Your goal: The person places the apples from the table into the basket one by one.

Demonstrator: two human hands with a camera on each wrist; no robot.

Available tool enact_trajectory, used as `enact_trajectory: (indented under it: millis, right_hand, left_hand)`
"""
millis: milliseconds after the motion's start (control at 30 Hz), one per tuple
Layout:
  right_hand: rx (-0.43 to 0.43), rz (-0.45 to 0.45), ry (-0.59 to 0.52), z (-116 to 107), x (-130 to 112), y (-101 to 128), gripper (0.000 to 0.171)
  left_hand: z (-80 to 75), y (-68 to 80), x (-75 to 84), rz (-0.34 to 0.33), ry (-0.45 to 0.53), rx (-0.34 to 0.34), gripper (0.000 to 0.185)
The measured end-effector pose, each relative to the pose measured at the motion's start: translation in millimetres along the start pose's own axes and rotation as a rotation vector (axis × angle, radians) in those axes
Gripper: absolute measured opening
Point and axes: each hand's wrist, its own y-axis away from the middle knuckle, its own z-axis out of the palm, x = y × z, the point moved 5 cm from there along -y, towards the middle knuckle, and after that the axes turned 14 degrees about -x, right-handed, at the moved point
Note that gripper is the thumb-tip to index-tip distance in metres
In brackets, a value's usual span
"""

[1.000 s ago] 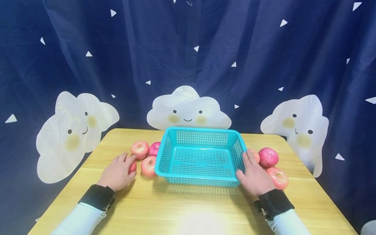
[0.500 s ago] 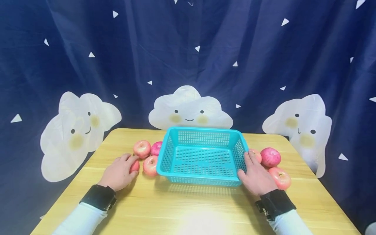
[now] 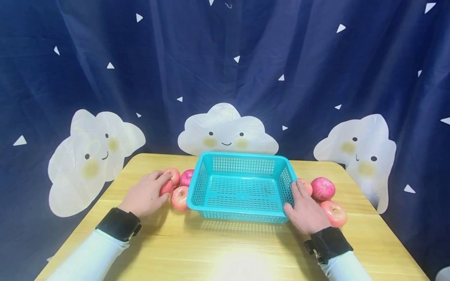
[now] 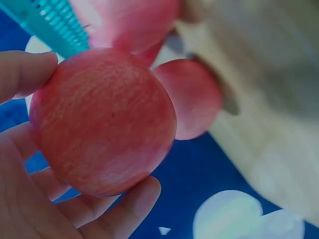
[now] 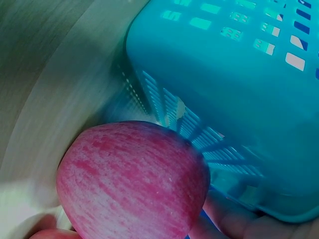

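My left hand (image 3: 145, 194) grips a red apple (image 4: 104, 122), thumb on one side and fingers curled round the other. In the head view this apple overlaps the pale red apple behind it (image 3: 173, 175). Another apple (image 3: 180, 198) and a magenta apple (image 3: 186, 178) lie between that hand and the turquoise plastic basket (image 3: 242, 212). On the basket's right side rests my right hand (image 3: 307, 212), fingers extended along the rim and thumb near the front corner. Below those fingers, the right wrist view shows a striped pink apple (image 5: 132, 179) close beside the basket's slotted wall.
Right of the basket sit a magenta apple (image 3: 323, 189), a lighter apple (image 3: 334, 214) and one partly hidden by the right hand (image 3: 306, 186). All stand on a wooden table (image 3: 197, 249). A dark blue curtain (image 3: 225, 58) with clouds hangs behind.
My left hand has moved forward and slightly right with the apple, which now overlaps the one behind it. The right hand and the basket keep their places.
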Motion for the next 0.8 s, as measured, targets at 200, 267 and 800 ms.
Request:
enact_trajectory:
  millis: [200, 267, 800]
  right_hand:
    - [0.005, 0.001, 0.001, 1.8, -0.5, 1.6, 0.074]
    - [0.016, -0.003, 0.003, 1.1, -0.9, 1.7, 0.073]
    - [0.017, 0.007, -0.002, -1.9, -4.1, 3.2, 0.072]
  left_hand:
    - [-13.0, -13.8, 14.9, 0.029, -0.024, 0.009, 0.056]
    - [-17.3, -18.9, 19.9, 0.023, -0.032, -0.01, 0.059]
    - [-46.6, -44.2, 73.1, 0.191, -0.119, 0.026, 0.058]
